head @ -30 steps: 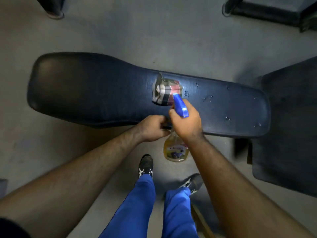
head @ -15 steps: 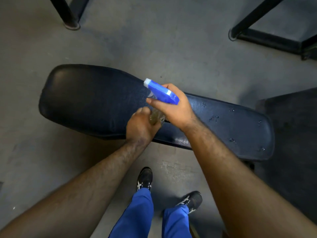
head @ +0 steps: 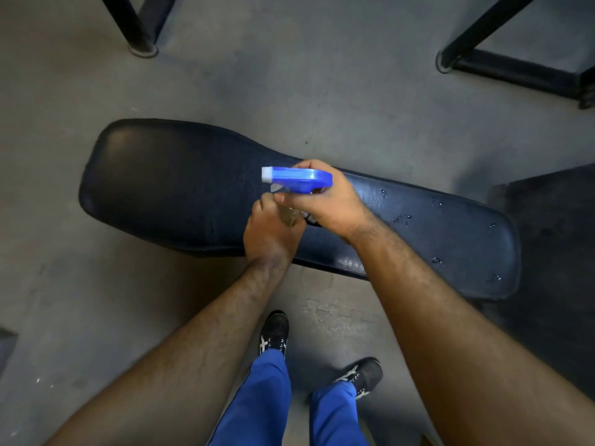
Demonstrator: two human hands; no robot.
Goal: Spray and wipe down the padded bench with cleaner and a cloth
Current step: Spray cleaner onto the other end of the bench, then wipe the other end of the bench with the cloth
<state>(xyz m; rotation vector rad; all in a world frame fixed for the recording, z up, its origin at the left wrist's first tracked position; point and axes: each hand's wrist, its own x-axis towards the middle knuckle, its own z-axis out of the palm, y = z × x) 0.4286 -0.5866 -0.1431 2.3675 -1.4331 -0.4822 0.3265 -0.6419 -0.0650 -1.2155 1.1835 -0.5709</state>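
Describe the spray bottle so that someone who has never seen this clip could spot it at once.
Find the long dark padded bench lying across the grey floor. Above its middle the two hands meet: the right hand holds the spray bottle, and the left hand is at its clear body. Its bright blue trigger head with a white nozzle pointing left is the only vivid thing over the bench.

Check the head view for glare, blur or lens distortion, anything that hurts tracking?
Head view: a soft sheen on the wide end of the dark padded vinyl bench and glints on the droplets at its narrow end; the blue-headed spray bottle and both hands look sharp; wide-angle bowing bends the bench outline; corners are darker.
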